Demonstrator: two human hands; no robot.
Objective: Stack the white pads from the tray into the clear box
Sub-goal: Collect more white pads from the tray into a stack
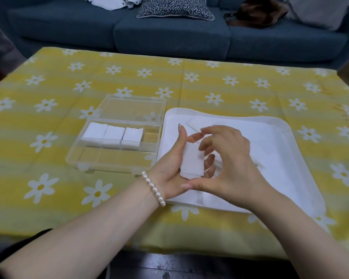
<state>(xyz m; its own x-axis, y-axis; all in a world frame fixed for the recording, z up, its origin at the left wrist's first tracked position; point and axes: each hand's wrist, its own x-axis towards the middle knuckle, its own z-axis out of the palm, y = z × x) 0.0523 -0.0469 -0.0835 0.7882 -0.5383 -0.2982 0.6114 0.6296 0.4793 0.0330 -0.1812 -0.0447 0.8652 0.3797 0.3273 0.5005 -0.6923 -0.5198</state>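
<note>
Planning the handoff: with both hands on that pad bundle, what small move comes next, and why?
Probably carry the pad stack, held in the left hand and squared by the right hand, left to the clear box; its fourth back-row compartment looks unfilled beside three filled.

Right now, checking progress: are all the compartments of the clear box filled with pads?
No, only three compartments of the clear box hold white pads; the others show the yellow cloth through.

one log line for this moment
left hand: holds pads | right hand: pinches them | box: three stacks | over tray

Daisy-print table point(113, 75), clear box point(111, 158), white tray point(286, 125)
</note>
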